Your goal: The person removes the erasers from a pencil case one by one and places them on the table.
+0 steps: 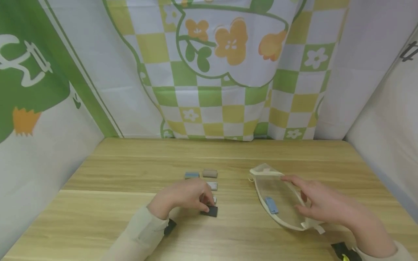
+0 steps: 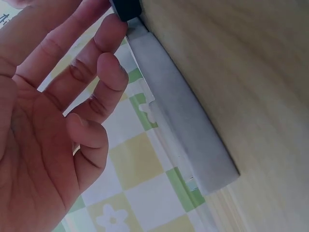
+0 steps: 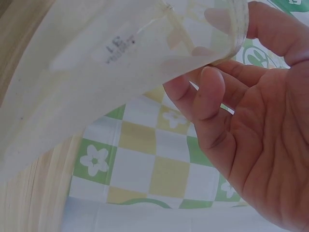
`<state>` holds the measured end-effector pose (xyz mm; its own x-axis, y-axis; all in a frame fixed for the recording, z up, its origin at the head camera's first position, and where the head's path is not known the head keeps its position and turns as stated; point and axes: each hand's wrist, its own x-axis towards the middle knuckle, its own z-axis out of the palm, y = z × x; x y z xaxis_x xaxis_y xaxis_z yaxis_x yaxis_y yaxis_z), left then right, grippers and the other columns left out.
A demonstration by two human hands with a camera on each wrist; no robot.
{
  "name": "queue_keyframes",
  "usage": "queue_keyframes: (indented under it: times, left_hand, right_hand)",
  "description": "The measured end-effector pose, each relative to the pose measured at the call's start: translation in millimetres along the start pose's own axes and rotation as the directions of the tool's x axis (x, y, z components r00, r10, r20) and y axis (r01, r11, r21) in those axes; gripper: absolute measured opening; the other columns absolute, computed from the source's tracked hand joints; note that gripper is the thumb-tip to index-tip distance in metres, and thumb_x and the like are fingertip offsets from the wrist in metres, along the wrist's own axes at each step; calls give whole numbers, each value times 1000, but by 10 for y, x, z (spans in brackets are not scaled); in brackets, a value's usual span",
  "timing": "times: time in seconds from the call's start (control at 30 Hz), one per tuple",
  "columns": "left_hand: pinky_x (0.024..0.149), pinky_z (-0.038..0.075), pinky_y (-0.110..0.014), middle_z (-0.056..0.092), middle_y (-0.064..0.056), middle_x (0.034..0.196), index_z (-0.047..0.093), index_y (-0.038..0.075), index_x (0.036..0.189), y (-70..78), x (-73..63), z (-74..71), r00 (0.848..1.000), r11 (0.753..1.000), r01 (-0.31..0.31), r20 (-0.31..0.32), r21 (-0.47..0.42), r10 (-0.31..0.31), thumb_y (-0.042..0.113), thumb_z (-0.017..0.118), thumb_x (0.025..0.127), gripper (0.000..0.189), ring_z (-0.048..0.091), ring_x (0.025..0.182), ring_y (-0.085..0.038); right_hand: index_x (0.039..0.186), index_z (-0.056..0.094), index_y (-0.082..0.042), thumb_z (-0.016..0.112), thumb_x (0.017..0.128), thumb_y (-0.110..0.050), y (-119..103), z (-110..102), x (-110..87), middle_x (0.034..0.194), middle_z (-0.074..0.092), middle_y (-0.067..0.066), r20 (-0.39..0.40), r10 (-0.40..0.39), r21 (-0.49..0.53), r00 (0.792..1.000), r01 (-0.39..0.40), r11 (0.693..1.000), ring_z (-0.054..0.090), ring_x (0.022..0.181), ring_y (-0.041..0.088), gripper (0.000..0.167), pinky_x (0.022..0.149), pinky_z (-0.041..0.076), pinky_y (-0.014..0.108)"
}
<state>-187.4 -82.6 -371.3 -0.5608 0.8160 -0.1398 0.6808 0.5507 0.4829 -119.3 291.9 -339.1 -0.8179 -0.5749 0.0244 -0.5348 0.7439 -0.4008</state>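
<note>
My left hand (image 1: 184, 195) reaches down to the table and pinches a small flat black block (image 1: 213, 212) between thumb and fingers. In the left wrist view the black block (image 2: 128, 7) shows at the top edge, just past the fingertips, while the other fingers curl loosely. A pale grey bar (image 2: 181, 111) lies close beside them. My right hand (image 1: 330, 203) grips the side of a translucent zip pouch (image 1: 282, 192), spreading its mouth. One small blue block (image 1: 271, 205) is inside. In the right wrist view the pouch's clear wall (image 3: 96, 92) bears small dark print.
Beyond the left hand stand a blue block (image 1: 191, 175), a brown block (image 1: 210, 173) and a grey block (image 1: 213, 186). A small white piece (image 1: 214, 200) is partly hidden by the fingers. Patterned curtains (image 1: 212, 108) hang behind the wooden table (image 1: 130, 163).
</note>
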Motion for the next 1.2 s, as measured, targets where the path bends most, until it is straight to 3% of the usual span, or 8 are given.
queue_keyframes:
  times: [0.27,0.47,0.73,1.03,1.2]
  left_hand:
    - [68,50,-16,68,11,83,78,14,97,21,34,-8,1000,999,4,2,46,-4,17,76,87,10,56,72,3]
    - [73,51,-14,72,7,91,77,12,100,81,108,-13,997,994,-58,-47,88,62,19,72,91,13,60,78,2]
    - [77,50,-17,74,3,97,77,11,105,133,192,-30,980,969,-141,-106,205,165,15,68,92,17,62,85,-10]
    - [90,54,-26,73,-1,106,73,10,112,281,311,-163,959,948,-183,-164,260,230,17,67,93,21,67,98,-15]
    - [97,52,-28,73,0,113,72,11,115,371,403,-197,962,944,-180,-148,277,227,21,66,95,24,66,107,-15]
  right_hand:
    - [147,38,-4,73,82,-8,3,-1,8,67,48,-12,0,-11,1,1000,11,1000,41,59,-4,74,50,40,20]
    - [146,39,-2,74,81,-7,10,5,9,67,48,-12,-16,-30,-4,999,30,1000,40,59,-5,75,50,40,20]
    - [146,38,-2,74,81,-7,4,8,18,68,48,-11,-3,-17,1,1000,17,1000,40,59,-5,74,50,39,20]
    - [145,39,-2,74,82,-9,-4,-7,11,69,49,-11,-10,-20,-17,1000,20,1000,40,60,-5,73,52,39,20]
    - [146,38,-2,74,82,-9,0,-12,1,68,49,-11,-1,-8,1,1000,8,1000,40,59,-4,74,50,39,20]
